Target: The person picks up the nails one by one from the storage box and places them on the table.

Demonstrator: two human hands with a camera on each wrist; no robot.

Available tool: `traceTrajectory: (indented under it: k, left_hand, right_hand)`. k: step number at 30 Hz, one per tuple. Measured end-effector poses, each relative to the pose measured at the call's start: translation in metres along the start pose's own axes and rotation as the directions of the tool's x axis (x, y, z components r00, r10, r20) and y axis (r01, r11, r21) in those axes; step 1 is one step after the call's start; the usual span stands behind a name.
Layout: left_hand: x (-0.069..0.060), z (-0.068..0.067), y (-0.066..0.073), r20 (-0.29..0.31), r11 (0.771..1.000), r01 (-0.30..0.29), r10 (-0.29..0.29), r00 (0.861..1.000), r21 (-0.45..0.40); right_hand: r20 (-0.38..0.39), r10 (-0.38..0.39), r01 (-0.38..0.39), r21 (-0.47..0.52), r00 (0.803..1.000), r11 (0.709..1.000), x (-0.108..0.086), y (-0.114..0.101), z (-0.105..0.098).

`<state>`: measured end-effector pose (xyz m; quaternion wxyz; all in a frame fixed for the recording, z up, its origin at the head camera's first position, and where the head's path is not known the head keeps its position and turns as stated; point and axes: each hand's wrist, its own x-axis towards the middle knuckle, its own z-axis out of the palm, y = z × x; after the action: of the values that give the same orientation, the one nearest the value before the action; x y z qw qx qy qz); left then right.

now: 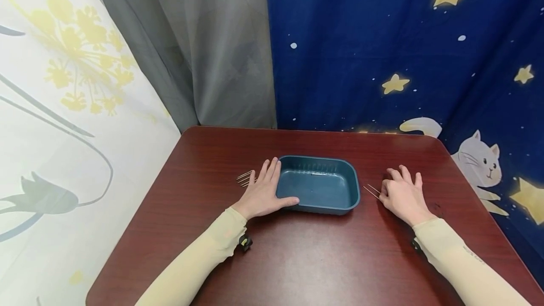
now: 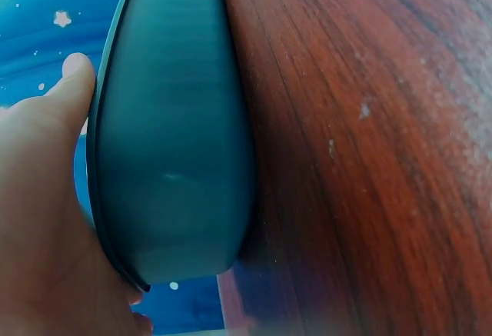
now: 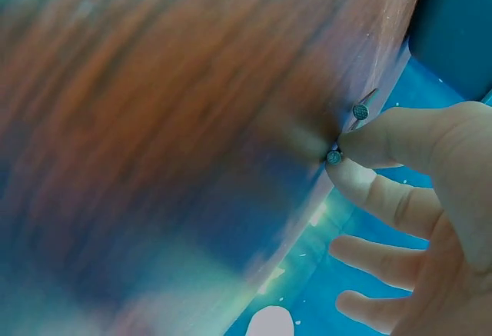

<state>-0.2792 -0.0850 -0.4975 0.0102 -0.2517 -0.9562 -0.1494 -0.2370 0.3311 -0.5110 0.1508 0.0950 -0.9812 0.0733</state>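
Note:
A dark teal plastic basin (image 1: 352,188) sits on the table. My left hand (image 1: 265,192) rests over its left end with fingers outstretched; the thumb lies along the near rim. In the left wrist view the basin's side wall (image 2: 173,136) stands beside that hand. Right of the basin, my right hand (image 1: 403,197) pinches a nail (image 3: 334,157) between thumb and index finger, down at the tabletop. A second nail (image 3: 360,111) lies alongside it, close to the thumb. Several more thin nails (image 1: 244,174) lie left of my left hand, partly hidden by it.
The dark red wooden table (image 1: 323,259) has rounded far corners. A blue star-patterned curtain (image 1: 340,60) and a grey curtain (image 1: 229,60) hang behind it. A white patterned curtain (image 1: 85,155) borders the left side. A small light-coloured piece (image 1: 318,174) shows inside the basin.

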Motion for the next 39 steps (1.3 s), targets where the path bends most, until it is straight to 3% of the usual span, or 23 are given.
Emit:
traceTrajectory:
  k: [16, 31, 36, 39]
  left_hand:
    - [0.004, 0.000, 0.003, 0.017, 1.000, 0.002, -0.003, 1.000, 0.024]
    - [0.001, -0.001, 0.000, 0.031, 1.000, -0.001, 0.000, 1.000, 0.011]
    - [0.001, -0.003, 0.001, 0.032, 1.000, -0.003, 0.003, 0.999, -0.008]
    - [0.003, -0.003, 0.001, 0.038, 1.000, -0.002, 0.002, 0.999, -0.015]
  right_hand:
    - [-0.018, 0.007, -0.007, 0.021, 1.000, 1.000, 0.002, -0.008, -0.013]
    - [-0.047, 0.023, -0.018, 0.104, 0.999, 0.994, 0.035, -0.051, -0.030]
    - [0.009, -0.013, 0.011, 0.170, 1.000, 0.985, 0.057, -0.075, -0.036]
    - [0.107, -0.058, 0.029, 0.255, 0.993, 0.966, 0.070, -0.088, -0.037]
